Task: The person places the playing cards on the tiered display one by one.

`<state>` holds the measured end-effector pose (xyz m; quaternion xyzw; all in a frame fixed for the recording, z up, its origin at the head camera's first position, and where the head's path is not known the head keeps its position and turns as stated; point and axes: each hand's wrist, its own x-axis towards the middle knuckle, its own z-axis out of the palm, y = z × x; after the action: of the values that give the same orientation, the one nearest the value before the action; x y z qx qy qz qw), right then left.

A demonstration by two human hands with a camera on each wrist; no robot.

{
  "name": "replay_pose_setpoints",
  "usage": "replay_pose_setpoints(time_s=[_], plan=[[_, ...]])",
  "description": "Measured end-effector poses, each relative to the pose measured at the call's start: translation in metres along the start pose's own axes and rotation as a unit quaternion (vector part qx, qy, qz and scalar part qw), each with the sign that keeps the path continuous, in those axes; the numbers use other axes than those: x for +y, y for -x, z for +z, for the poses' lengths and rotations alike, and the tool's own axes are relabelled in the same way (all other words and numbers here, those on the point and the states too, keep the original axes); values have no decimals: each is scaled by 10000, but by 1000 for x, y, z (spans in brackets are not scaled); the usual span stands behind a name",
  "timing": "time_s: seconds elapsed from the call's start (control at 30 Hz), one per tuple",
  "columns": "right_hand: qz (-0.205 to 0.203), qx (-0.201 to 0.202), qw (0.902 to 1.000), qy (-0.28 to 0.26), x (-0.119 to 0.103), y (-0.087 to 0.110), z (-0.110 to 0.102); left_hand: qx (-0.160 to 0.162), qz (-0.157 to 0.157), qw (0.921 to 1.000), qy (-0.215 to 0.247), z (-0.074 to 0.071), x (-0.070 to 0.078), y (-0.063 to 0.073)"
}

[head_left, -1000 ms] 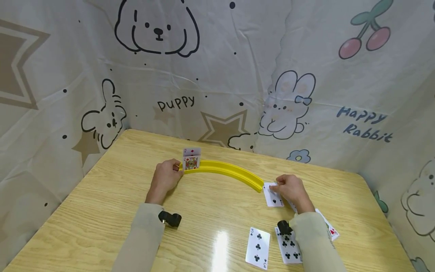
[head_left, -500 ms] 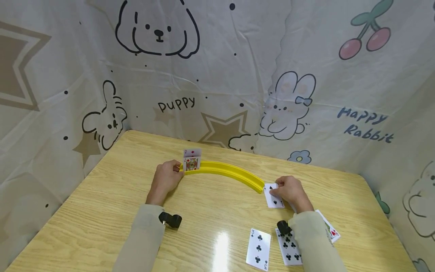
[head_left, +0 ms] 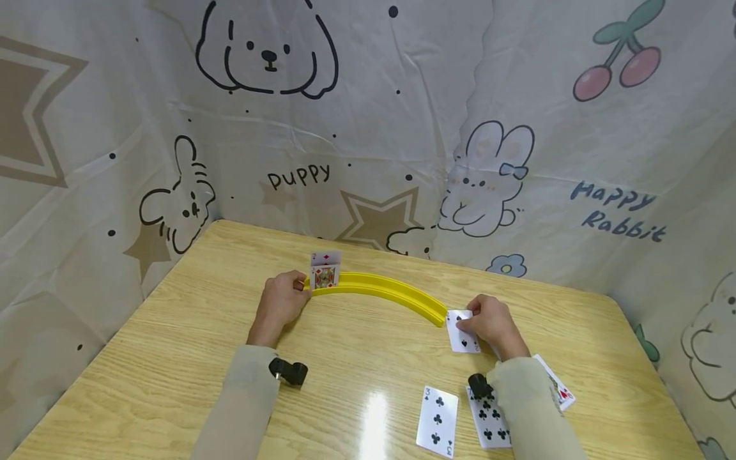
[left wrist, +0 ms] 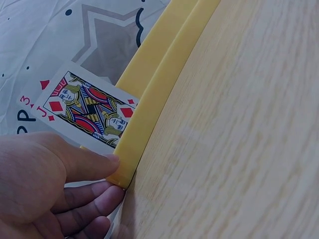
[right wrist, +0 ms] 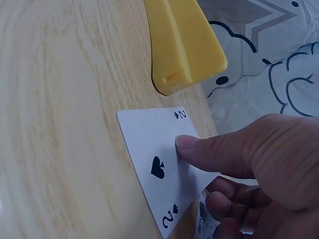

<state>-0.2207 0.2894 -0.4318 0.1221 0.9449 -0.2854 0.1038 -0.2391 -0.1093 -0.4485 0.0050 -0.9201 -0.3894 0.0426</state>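
My left hand grips the left end of a curved yellow card holder, thumb on its front face. In the holder's slot beside that hand stand a jack of diamonds and, behind it, a three of diamonds, mostly covered by the jack. Off the holder's right end, my right hand pinches a two of spades between thumb and fingers. The card is tilted, and its face shows in the right wrist view. A gap separates it from the yellow end there.
On the wooden table lie a three of clubs and a seven of clubs, the latter partly under the right sleeve. A red heart card pokes out beyond that sleeve. Behind the table hangs a printed curtain.
The two of spades has shifted very slightly in angle with my right hand. My left hand keeps its grip on the card holder, and the standing cards are as before.
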Motion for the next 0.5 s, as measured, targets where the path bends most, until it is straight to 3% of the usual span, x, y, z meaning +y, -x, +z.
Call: replay_pose_setpoints(time_s=[0.5], plan=[[-88,206,9996,-186,4,9,-6,-44,-56,10000,-63,0,0,0]])
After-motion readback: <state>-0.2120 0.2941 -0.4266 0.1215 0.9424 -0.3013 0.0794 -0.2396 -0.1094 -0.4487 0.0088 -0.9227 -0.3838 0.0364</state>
